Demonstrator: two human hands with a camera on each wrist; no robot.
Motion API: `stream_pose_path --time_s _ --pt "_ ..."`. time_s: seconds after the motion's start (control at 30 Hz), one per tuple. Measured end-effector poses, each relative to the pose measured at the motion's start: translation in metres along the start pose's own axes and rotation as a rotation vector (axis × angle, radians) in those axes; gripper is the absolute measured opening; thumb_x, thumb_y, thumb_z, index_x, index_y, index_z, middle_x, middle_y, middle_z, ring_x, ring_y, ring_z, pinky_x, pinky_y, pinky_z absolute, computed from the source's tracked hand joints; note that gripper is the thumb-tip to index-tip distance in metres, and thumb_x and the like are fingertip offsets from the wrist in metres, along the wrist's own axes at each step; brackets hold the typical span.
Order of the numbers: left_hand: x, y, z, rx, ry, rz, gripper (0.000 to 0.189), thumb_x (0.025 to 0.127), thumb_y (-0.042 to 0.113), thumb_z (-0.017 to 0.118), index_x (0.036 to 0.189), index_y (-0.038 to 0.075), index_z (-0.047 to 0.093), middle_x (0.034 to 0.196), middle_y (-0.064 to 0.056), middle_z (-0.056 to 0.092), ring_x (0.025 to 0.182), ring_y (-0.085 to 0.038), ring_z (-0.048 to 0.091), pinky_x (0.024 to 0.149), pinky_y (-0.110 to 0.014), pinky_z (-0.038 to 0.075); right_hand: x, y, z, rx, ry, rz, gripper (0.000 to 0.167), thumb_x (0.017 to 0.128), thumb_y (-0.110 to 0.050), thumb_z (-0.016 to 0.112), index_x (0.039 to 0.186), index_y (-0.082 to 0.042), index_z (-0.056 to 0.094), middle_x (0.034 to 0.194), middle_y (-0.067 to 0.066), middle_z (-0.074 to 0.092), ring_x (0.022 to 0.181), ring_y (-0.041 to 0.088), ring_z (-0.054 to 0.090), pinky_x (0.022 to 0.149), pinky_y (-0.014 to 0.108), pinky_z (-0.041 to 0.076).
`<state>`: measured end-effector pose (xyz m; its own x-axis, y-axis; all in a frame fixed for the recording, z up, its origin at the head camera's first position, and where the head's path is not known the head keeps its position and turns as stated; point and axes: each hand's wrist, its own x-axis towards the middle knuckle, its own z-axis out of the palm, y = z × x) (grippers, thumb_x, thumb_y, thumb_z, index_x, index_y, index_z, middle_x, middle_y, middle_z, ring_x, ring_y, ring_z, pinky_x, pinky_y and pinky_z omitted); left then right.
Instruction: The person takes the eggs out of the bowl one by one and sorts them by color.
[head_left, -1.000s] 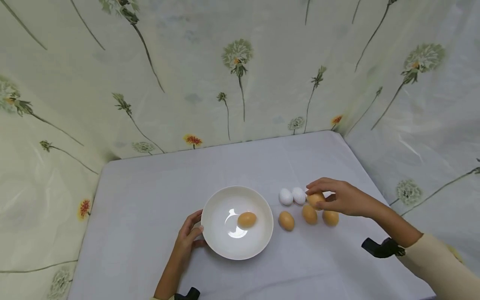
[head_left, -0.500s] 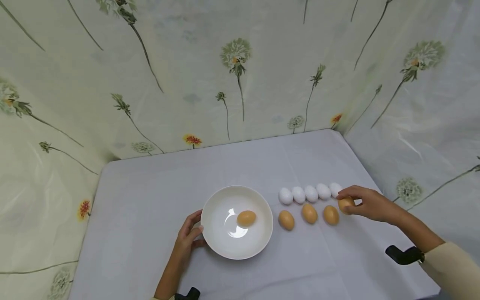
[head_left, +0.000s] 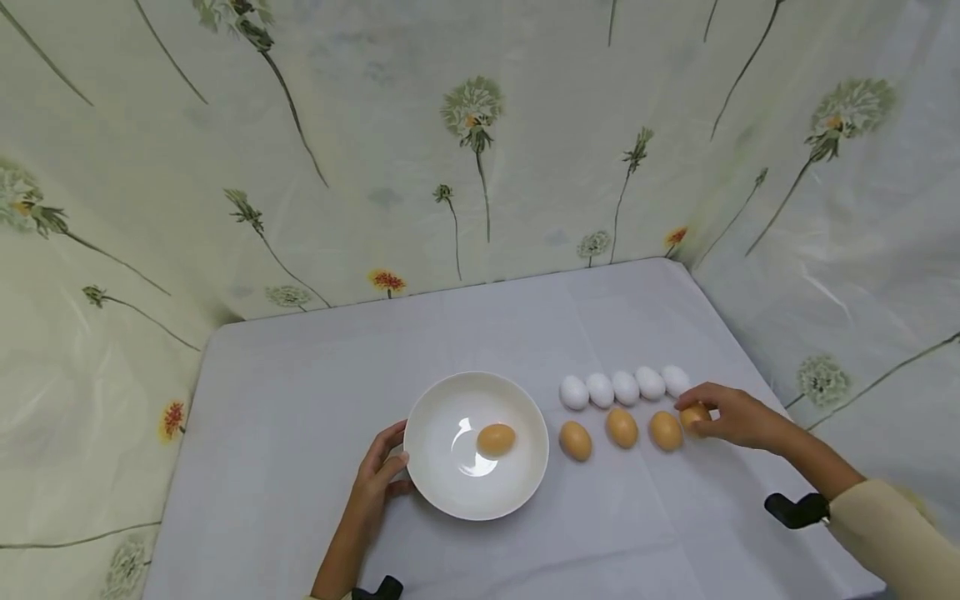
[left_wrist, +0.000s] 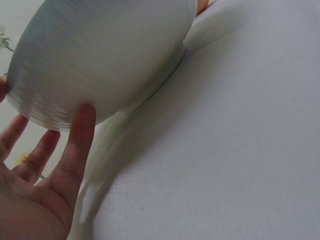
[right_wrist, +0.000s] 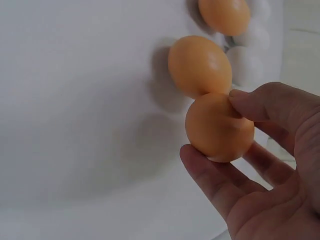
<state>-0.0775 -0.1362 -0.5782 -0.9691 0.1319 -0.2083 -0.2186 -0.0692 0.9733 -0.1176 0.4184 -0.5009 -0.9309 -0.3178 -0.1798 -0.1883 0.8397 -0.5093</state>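
Note:
My right hand [head_left: 735, 415] holds a brown egg [right_wrist: 218, 127] between thumb and fingers, at the right end of the brown row. That egg touches a neighbouring brown egg [head_left: 666, 431]. Two more brown eggs [head_left: 575, 441] lie to the left, spaced apart. Behind them stretches a row of several white eggs [head_left: 625, 387]. My left hand [head_left: 375, 475] touches the left side of a white bowl [head_left: 438, 483]. Its fairly straight fingers rest against the outer wall in the left wrist view, one tip at the rim. One brown egg [head_left: 496, 440] lies inside the bowl.
A white cloth [head_left: 337, 375] covers the table beneath the bowl and eggs. Flower-printed sheeting [head_left: 525, 167] hangs behind the table and along both sides.
My right hand moved right with the brown egg, past the white row, then lowered it beside the third brown egg. White eggs it had hidden now show. The left hand and bowl stay put.

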Motion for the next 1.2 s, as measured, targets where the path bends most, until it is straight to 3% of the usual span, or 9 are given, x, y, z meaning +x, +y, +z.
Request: stream_pose_path --time_s 0.27,0.53,0.77,1.2 --pt "0.001 0.000 -0.002 -0.005 -0.007 -0.011 0.047 0.097 0.021 0.055 0.144 0.019 0.048 0.146 -0.014 0.049 0.105 -0.021 0.064 0.075 -0.040 0.060 0.006 0.006 0.012 -0.003 -0.018 0.009 0.035 0.081 -0.015 0.081 0.113 -0.010 0.070 0.116 0.008 0.068 0.101 0.010 0.057 0.081 0.034 0.053" --pt "0.000 0.000 -0.001 -0.028 0.005 -0.021 0.047 0.097 0.022 0.056 0.143 0.022 0.050 0.146 -0.012 0.049 0.107 -0.023 0.063 0.075 -0.041 0.059 0.009 0.005 0.020 -0.002 0.007 -0.055 0.032 0.079 -0.011 0.081 0.110 -0.009 0.071 0.113 0.009 0.069 0.099 0.013 0.059 0.081 0.031 0.052" --pt "0.001 0.001 0.000 -0.015 0.001 -0.007 0.046 0.097 0.023 0.056 0.143 0.022 0.050 0.146 -0.011 0.049 0.108 -0.024 0.063 0.074 -0.041 0.059 0.008 0.005 0.025 0.009 -0.014 -0.001 0.033 0.080 -0.013 0.081 0.111 -0.013 0.070 0.115 0.006 0.067 0.102 0.016 0.058 0.083 0.038 0.052" --pt "0.002 0.000 0.001 -0.017 0.001 -0.010 0.046 0.098 0.023 0.055 0.143 0.023 0.049 0.146 -0.011 0.050 0.107 -0.023 0.063 0.074 -0.041 0.059 0.007 0.003 0.024 0.052 -0.018 0.049 0.035 0.082 -0.012 0.079 0.116 -0.009 0.069 0.122 0.014 0.066 0.112 0.033 0.059 0.092 0.053 0.051"
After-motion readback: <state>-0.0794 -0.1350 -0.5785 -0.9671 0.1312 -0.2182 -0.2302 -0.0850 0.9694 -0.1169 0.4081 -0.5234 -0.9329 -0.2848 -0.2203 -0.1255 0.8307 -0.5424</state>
